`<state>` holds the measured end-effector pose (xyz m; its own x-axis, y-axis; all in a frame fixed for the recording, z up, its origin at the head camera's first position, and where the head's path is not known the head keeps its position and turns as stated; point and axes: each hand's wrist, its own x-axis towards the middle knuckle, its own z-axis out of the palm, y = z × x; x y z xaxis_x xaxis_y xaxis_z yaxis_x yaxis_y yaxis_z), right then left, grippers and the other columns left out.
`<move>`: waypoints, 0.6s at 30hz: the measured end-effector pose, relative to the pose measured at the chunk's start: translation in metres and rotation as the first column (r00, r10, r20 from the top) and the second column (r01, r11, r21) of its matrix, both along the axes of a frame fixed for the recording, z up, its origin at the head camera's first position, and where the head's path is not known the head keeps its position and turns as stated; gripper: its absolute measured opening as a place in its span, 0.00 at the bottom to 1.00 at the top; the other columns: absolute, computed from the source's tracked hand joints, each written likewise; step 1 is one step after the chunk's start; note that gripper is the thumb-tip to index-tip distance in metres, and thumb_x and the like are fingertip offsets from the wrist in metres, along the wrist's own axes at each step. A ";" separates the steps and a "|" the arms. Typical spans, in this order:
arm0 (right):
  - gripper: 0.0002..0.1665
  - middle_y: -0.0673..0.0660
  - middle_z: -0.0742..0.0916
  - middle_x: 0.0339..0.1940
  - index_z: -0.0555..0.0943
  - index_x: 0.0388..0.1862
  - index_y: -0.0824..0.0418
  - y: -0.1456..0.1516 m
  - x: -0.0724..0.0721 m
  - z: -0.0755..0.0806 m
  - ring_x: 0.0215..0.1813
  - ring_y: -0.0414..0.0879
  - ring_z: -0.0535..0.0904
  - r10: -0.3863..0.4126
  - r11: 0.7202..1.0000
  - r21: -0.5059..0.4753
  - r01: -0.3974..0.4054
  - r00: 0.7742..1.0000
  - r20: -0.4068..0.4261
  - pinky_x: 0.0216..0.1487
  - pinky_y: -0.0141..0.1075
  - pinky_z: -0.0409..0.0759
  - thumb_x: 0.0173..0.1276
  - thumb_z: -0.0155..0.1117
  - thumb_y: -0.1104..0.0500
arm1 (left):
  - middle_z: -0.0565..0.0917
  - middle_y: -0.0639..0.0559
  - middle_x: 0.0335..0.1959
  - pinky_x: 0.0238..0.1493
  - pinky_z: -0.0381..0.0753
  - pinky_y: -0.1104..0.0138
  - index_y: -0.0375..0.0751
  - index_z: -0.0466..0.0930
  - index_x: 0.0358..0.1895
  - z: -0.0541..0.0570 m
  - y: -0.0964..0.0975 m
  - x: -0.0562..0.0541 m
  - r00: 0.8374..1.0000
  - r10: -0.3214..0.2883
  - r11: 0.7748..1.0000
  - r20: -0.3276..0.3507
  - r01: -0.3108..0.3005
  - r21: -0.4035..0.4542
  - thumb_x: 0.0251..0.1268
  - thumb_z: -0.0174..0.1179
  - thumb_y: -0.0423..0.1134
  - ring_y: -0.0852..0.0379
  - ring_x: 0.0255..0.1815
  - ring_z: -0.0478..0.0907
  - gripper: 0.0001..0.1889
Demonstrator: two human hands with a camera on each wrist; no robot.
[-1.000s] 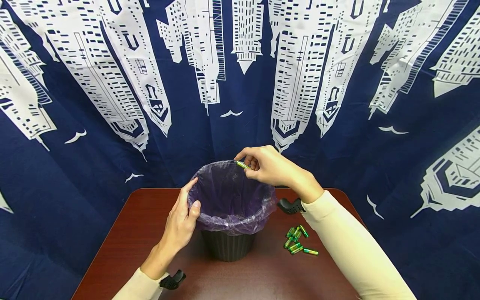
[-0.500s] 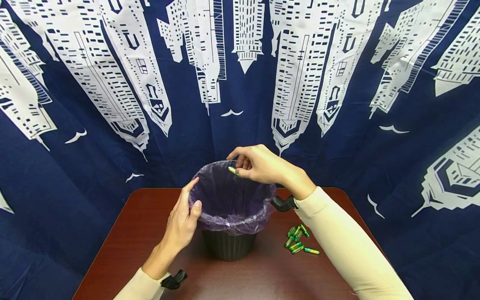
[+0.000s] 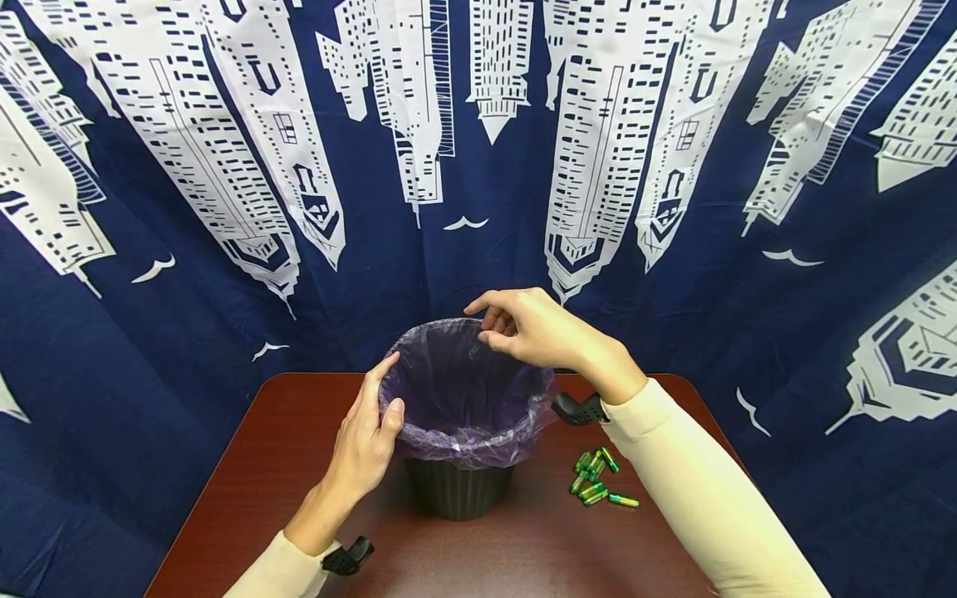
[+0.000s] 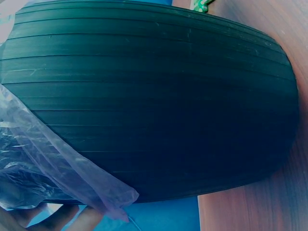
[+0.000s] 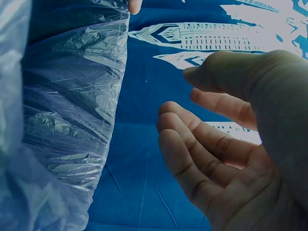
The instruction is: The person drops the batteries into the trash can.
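Note:
A black ribbed trash bin [image 3: 459,492] stands upright on the table, lined with a thin purple plastic bag [image 3: 471,453] folded over its rim. My left hand [image 3: 362,444] rests against the bin's left side at the rim, thumb and fingers spread on the liner; in the left wrist view its fingers [image 4: 86,219] show partly under the bag. Over the bin's far right rim hovers my right hand [image 3: 542,328], fingers loosely bent and nothing between them. Several green and yellow batteries [image 3: 594,477] lie in a loose pile right of the bin.
The reddish-brown wooden table [image 3: 277,465] has rounded far corners. Behind it hangs a navy cloth [image 3: 374,266] printed with white upside-down buildings. Each wrist wears a black strap mount, such as the one [image 3: 347,556] on the left.
My right hand moved left over the bin with a battery, let go of it, and came back right with nothing in it. My left hand and the battery pile stayed put.

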<state>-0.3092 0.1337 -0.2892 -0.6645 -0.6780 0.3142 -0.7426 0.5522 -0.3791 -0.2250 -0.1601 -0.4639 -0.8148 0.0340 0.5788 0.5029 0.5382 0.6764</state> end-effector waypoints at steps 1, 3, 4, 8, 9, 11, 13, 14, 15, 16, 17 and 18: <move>0.23 0.53 0.97 0.44 0.89 0.72 0.60 0.001 0.001 0.000 0.44 0.44 0.94 -0.003 1.000 -0.002 0.003 1.000 0.001 0.55 0.47 0.96 0.80 0.76 0.63 | 0.74 0.43 0.91 0.68 0.88 0.26 0.55 0.66 0.92 0.000 0.000 0.000 1.000 0.002 1.000 0.000 -0.002 -0.001 0.84 0.57 0.45 0.30 0.80 0.84 0.36; 0.23 0.53 0.97 0.45 0.89 0.72 0.59 0.004 0.002 -0.001 0.44 0.44 0.94 -0.008 1.000 -0.004 0.008 1.000 0.005 0.55 0.46 0.96 0.80 0.77 0.63 | 0.74 0.42 0.91 0.68 0.87 0.26 0.54 0.66 0.92 0.000 0.000 0.000 1.000 0.006 1.000 0.000 -0.006 -0.003 0.83 0.57 0.43 0.30 0.80 0.83 0.37; 0.24 0.53 0.97 0.45 0.89 0.72 0.59 0.006 0.002 -0.002 0.44 0.43 0.94 -0.010 1.000 -0.005 0.010 1.000 0.008 0.54 0.46 0.96 0.80 0.77 0.63 | 0.74 0.42 0.91 0.68 0.87 0.26 0.54 0.66 0.92 0.000 0.000 0.000 1.000 0.005 1.000 0.000 -0.005 -0.002 0.83 0.58 0.43 0.30 0.80 0.83 0.37; 0.24 0.52 0.96 0.45 0.89 0.73 0.59 0.013 0.004 -0.004 0.43 0.42 0.92 -0.015 1.000 -0.010 0.015 1.000 0.001 0.52 0.48 0.95 0.81 0.77 0.62 | 0.74 0.43 0.91 0.69 0.87 0.25 0.54 0.66 0.92 0.000 0.001 0.000 1.000 0.008 1.000 -0.003 -0.008 -0.002 0.84 0.57 0.45 0.30 0.81 0.83 0.36; 0.24 0.52 0.96 0.45 0.89 0.73 0.59 0.015 0.005 -0.005 0.43 0.42 0.92 -0.018 1.000 -0.011 0.018 1.000 -0.002 0.52 0.48 0.95 0.81 0.77 0.62 | 0.75 0.43 0.91 0.69 0.87 0.26 0.54 0.66 0.92 0.000 0.001 0.000 1.000 0.007 1.000 -0.005 -0.007 -0.001 0.84 0.56 0.46 0.31 0.80 0.83 0.36; 0.24 0.51 0.96 0.44 0.89 0.72 0.58 0.020 0.006 -0.006 0.43 0.42 0.91 -0.030 0.999 -0.018 0.029 1.000 -0.009 0.52 0.49 0.95 0.81 0.77 0.61 | 0.75 0.43 0.90 0.69 0.87 0.26 0.54 0.66 0.92 0.000 0.001 0.000 1.000 0.006 1.000 -0.008 -0.006 -0.001 0.84 0.56 0.46 0.31 0.79 0.84 0.36; 0.23 0.51 0.96 0.44 0.90 0.72 0.57 0.025 0.007 -0.008 0.43 0.42 0.91 -0.039 0.999 -0.028 0.038 0.999 -0.015 0.52 0.50 0.95 0.81 0.78 0.61 | 0.75 0.43 0.90 0.68 0.87 0.26 0.54 0.66 0.92 0.000 0.001 0.000 1.000 0.005 1.000 -0.010 -0.005 0.000 0.84 0.57 0.45 0.32 0.78 0.85 0.36; 0.23 0.51 0.96 0.44 0.90 0.72 0.57 0.028 0.008 -0.009 0.43 0.43 0.91 -0.045 0.999 -0.032 0.044 0.999 -0.019 0.52 0.50 0.94 0.81 0.78 0.62 | 0.75 0.43 0.90 0.68 0.87 0.26 0.54 0.66 0.92 0.000 0.001 0.000 1.000 0.005 1.000 -0.010 -0.005 0.000 0.84 0.57 0.45 0.32 0.78 0.85 0.36; 0.23 0.51 0.96 0.44 0.90 0.71 0.57 0.031 0.008 -0.010 0.44 0.43 0.91 -0.050 0.998 -0.035 0.049 0.999 -0.022 0.53 0.50 0.94 0.81 0.78 0.62 | 0.75 0.43 0.90 0.68 0.87 0.26 0.54 0.66 0.92 0.000 0.001 0.000 1.000 0.005 1.000 -0.008 -0.005 0.001 0.84 0.57 0.44 0.31 0.79 0.84 0.37; 0.22 0.51 0.96 0.45 0.90 0.71 0.57 0.034 0.009 -0.012 0.44 0.43 0.91 -0.056 0.998 -0.038 0.055 0.998 -0.026 0.53 0.50 0.94 0.81 0.78 0.62 | 0.75 0.43 0.90 0.68 0.87 0.26 0.54 0.66 0.92 0.000 0.001 0.000 1.000 0.006 1.000 -0.007 -0.006 0.001 0.84 0.57 0.45 0.31 0.80 0.84 0.37; 0.22 0.51 0.96 0.45 0.90 0.71 0.58 0.037 0.009 -0.013 0.44 0.42 0.92 -0.061 0.997 -0.040 0.060 0.998 -0.028 0.54 0.49 0.94 0.81 0.78 0.62 | 0.75 0.43 0.90 0.69 0.87 0.26 0.54 0.66 0.92 0.000 0.001 0.000 1.000 0.007 1.000 -0.006 -0.007 0.001 0.84 0.57 0.45 0.31 0.81 0.83 0.36; 0.22 0.51 0.96 0.45 0.91 0.71 0.58 0.041 0.010 -0.014 0.44 0.42 0.92 -0.067 0.997 -0.041 0.065 0.997 -0.032 0.54 0.49 0.95 0.81 0.78 0.62 | 0.75 0.43 0.91 0.69 0.86 0.25 0.54 0.66 0.92 0.000 0.001 0.000 1.000 0.007 1.000 -0.005 -0.007 0.002 0.84 0.57 0.45 0.31 0.82 0.82 0.36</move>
<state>-0.2993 0.1742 -0.3036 -0.6961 -0.6194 0.3631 -0.7176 0.5851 -0.3777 -0.2254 -0.1587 -0.4637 -0.8118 0.0269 0.5832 0.5026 0.5405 0.6747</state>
